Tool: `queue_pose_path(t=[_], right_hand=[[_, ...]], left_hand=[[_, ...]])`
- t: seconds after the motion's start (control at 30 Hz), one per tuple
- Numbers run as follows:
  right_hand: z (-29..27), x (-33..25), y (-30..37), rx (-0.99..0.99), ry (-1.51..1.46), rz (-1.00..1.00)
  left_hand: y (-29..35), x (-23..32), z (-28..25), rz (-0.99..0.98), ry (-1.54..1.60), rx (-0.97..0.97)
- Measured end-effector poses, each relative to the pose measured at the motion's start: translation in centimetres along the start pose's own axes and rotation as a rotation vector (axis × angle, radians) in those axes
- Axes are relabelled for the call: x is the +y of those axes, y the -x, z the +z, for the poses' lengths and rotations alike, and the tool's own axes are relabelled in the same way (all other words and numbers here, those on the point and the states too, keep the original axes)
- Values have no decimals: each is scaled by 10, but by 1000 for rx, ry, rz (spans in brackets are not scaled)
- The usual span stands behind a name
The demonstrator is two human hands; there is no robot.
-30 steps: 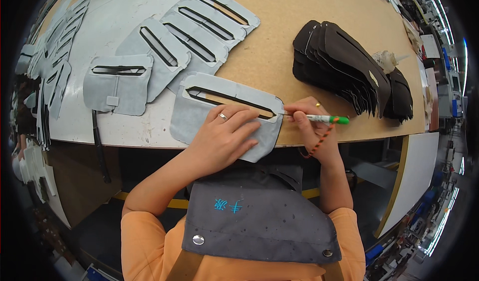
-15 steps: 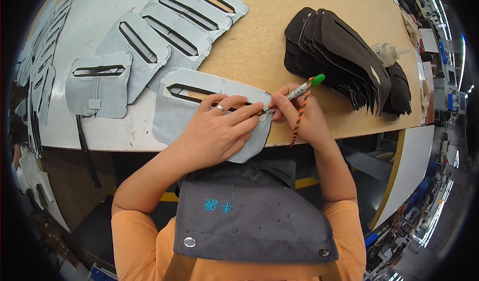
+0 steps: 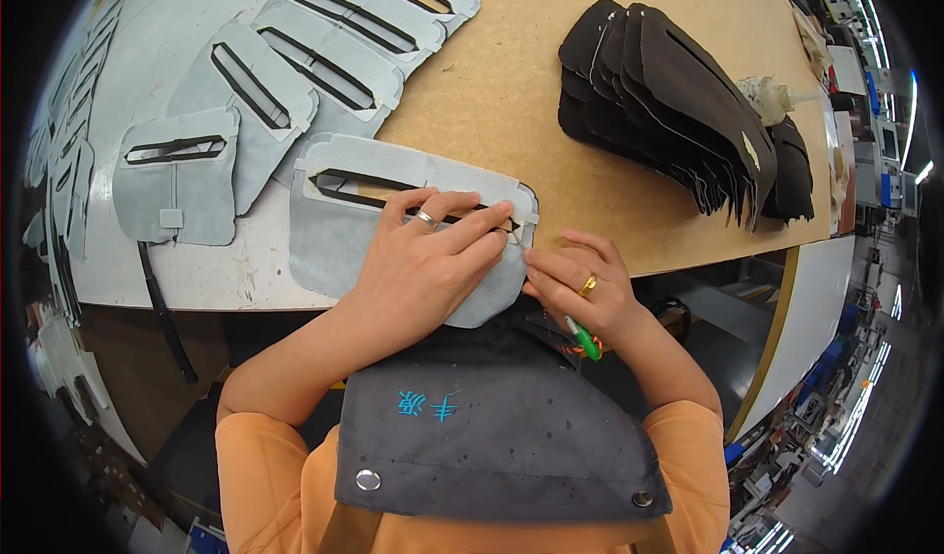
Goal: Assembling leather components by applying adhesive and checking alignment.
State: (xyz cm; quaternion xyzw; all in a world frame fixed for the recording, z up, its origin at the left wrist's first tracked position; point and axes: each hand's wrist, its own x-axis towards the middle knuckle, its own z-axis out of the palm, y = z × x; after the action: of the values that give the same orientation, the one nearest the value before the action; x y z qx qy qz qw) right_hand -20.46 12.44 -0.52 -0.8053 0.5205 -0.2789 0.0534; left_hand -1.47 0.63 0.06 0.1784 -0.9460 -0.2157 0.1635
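A light grey, fabric-like panel (image 3: 329, 244) with a long black-edged slot lies at the table's front edge, its lower corner jutting over. My left hand (image 3: 423, 259) lies on it, fingers stretched out and fingertips pressing by the slot's right end. My right hand (image 3: 585, 284) is closed round a slim pen-shaped tool with a green end (image 3: 584, 340) and a striped cord. The green end points towards me. A thin tip shows between the right fingers and the panel's right edge, close to the left fingertips; most of the tool is hidden.
Several similar grey panels (image 3: 206, 185) overlap at the left and back. A thick stack of dark brown pieces (image 3: 678, 92) stands at the right, beside a translucent bottle (image 3: 765, 97). A black strap (image 3: 162, 308) hangs over the table's front edge (image 3: 211, 306).
My right hand has turned over and dropped slightly towards me. The tool's green end has swung from pointing up and away to pointing at me. My left hand stays on the panel.
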Motion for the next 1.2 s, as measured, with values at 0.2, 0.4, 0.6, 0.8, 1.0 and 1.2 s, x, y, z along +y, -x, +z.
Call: queue_pose_path(t=[0.2,0.4,0.6,0.8,1.0,1.2], right_hand=[[3,2,8,167,-326,222],[8,-4,-4,168,-302,294],[13,-5,-3,226,-259,255],[4,-9,-9,201,-408,423],[5,-12,-22,213,-450,445],[7,-15,-31,164,-222,298]], left_hand=[[4,3,3,-74,33,62],[8,7,3,-117,-17,48],[9,9,2,-18,-173,31],[12,0,4,-42,68,50],[10,0,7,-24,59,65],[9,3,4,-42,25,43]])
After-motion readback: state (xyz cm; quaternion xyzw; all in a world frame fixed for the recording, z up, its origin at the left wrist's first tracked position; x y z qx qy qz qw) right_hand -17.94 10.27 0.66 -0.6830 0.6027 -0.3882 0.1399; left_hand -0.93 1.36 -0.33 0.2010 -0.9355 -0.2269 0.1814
